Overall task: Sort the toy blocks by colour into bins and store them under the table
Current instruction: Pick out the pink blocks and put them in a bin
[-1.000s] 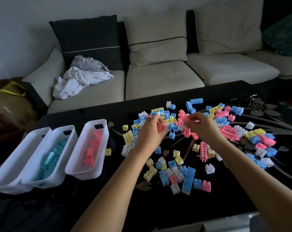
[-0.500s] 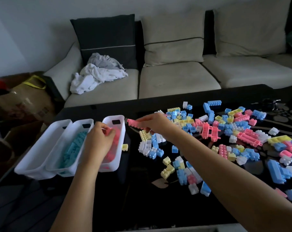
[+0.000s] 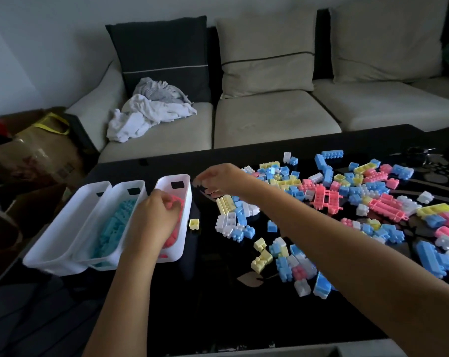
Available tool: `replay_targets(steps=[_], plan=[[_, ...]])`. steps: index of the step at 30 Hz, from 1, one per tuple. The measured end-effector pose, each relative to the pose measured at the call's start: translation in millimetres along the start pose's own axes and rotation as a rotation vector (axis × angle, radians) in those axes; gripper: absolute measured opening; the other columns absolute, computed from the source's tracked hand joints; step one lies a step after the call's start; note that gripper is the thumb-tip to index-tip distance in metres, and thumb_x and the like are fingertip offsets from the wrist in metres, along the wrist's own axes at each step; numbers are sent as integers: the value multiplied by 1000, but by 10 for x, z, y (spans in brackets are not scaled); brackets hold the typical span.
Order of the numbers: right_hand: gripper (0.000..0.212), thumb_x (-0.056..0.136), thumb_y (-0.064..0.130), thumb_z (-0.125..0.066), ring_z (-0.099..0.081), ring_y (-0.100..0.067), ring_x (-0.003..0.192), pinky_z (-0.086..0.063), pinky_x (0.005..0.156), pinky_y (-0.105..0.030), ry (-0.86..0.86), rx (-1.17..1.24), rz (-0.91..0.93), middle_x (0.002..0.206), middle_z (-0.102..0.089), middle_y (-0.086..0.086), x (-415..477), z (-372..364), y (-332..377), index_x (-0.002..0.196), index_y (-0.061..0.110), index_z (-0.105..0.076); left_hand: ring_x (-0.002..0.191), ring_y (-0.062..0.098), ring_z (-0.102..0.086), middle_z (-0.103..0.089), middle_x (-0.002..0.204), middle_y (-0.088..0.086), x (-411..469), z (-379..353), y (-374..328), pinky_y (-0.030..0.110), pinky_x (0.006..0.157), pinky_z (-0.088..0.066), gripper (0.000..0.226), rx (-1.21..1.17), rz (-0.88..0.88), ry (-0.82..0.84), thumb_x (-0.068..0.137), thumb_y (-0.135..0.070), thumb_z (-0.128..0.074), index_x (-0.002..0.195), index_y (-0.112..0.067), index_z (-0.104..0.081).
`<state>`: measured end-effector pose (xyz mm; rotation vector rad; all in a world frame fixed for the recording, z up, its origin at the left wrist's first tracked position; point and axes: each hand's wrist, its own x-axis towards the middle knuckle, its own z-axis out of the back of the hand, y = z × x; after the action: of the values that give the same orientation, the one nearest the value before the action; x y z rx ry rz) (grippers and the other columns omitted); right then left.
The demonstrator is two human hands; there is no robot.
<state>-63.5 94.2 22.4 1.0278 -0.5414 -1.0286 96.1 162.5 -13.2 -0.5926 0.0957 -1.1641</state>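
The black glossy table [image 3: 218, 305] still carries most of the work. A wide scatter of pastel plastic toy blocks [image 3: 323, 194], blue, pink, yellow and white mixed, fills it from 12 round to 4 o'clock.

At 9 o'clock three white plastic bins stand side by side. The outermost bin [image 3: 63, 228] shows no blocks that I can see. The middle bin [image 3: 130, 185] holds blue blocks [image 3: 112, 228], and the bin nearest the pile [image 3: 177, 179] holds pink blocks [image 3: 174, 233]. So I judge two colours started, yellow and white not begun, and no bin stored under the table.

My left hand [image 3: 154, 217] is down in the pink bin, fingers curled onto the blocks; I cannot tell whether it grips any. My right hand [image 3: 220, 177] hovers at that bin's 1 o'clock corner, fingers drooping apart, with nothing visible in them. One small yellow block [image 3: 194, 224] lies just beside the pink bin at its 3 o'clock.
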Motion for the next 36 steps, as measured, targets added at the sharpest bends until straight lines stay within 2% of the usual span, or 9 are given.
replay_targets(steps=[4,7,11,15,19,24,28,31,36], plan=[[36,94,19,-55,-57,-17,112,-48,90,-26,-73,-388,26,128,-57,-4,-192,612,-376,129,14,-53,91,9,-60,-62,95,-9,-117,-132,-281,12,72,-40,16,-253,-227,-9,89,-22,-61,104,-16,-60],[44,90,27,-59,-54,-20,111,-43,81,-25,-168,-626,-67,134,-49,-6,-378,980,-817,132,18,-49,97,2,-56,-58,102,-12,-189,-304,-573,8,76,-41,19,-273,-407,103,89,-20,-62,108,-18,-59],[62,88,40,-60,-43,-28,125,-44,99,-38,-127,-885,-138,142,-36,-10,-677,1210,-1296,142,20,-36,102,-4,-50,-53,113,-14,-170,-560,-991,4,80,-37,24,-256,-557,283,91,-21,-59,115,-22,-57],[58,92,29,-57,-22,-22,139,-25,112,-34,-106,-899,-73,149,-23,-3,-857,1262,-1560,143,17,-32,103,4,-54,-55,118,-5,-53,-909,-1445,17,85,-44,23,-224,-635,417,93,-16,-53,116,-19,-57],[56,91,7,-50,-30,-21,135,-37,104,-27,-167,-892,18,147,-27,-1,-850,1288,-1632,143,18,-33,98,10,-56,-55,119,1,60,-1245,-1786,19,77,-42,28,-201,-657,515,95,-6,-43,111,-19,-61],[55,81,-8,-51,-58,-23,108,-55,81,-34,-269,-710,23,134,-42,-3,-862,1407,-1714,129,20,-49,97,16,-55,-50,122,3,202,-1529,-2097,22,76,-37,28,-91,-662,541,92,-7,-52,116,-19,-60],[42,83,0,-61,-58,-8,82,-51,59,-15,-312,-594,15,128,-50,0,-901,1550,-1692,119,20,-53,111,19,-53,-51,127,5,287,-1624,-2253,25,83,-40,25,-8,-690,561,92,-8,-52,114,-16,-61],[39,84,4,-65,-63,-14,91,-57,71,-26,-397,-441,-29,119,-59,-1,-924,1715,-1640,116,21,-54,105,20,-55,-54,119,5,295,-1672,-2292,28,84,-42,26,29,-712,586,87,-26,-64,111,-16,-63],[32,86,-3,-59,-66,-20,83,-59,64,-27,-509,413,-104,106,-62,-8,-1033,2023,-1538,116,7,-53,108,19,-57,-61,118,3,290,-1754,-2328,31,89,-45,31,72,-677,605,84,-26,-66,113,-16,-63]])
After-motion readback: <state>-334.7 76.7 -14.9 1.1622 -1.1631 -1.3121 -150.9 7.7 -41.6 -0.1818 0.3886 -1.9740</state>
